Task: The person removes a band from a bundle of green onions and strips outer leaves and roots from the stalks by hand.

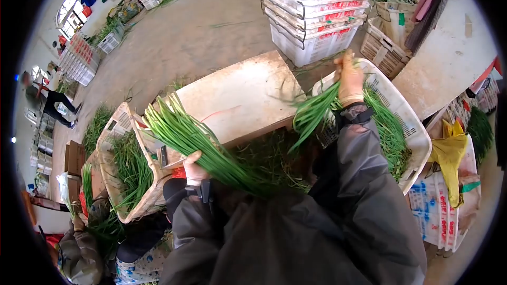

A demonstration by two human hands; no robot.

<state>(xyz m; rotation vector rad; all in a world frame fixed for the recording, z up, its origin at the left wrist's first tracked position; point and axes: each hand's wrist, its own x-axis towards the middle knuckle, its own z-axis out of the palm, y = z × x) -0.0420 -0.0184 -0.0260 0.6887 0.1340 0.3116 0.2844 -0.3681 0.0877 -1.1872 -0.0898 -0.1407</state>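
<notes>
A thick bunch of long green chives [182, 132] lies slantwise in my left hand [195, 169], pale stem ends pointing up and away. The fingers are closed around its lower side, and the leaf tips hang toward my lap. Farther right, my right hand [349, 80] is closed on a smaller clump of chives [316, 112], whose leaves droop to the left. That hand is raised over a white plastic basket [421, 140] with more loose chives [388, 132] inside. A pale, box-like work surface [240, 97] stands between the hands, just beyond them.
Another basket [151, 200] of greens stands at my left. Stacked white crates [317, 18] rise beyond the work surface. A yellow cloth [449, 158] drapes over crates at right. One person [79, 253] sits at lower left; another [55, 100] stands farther off.
</notes>
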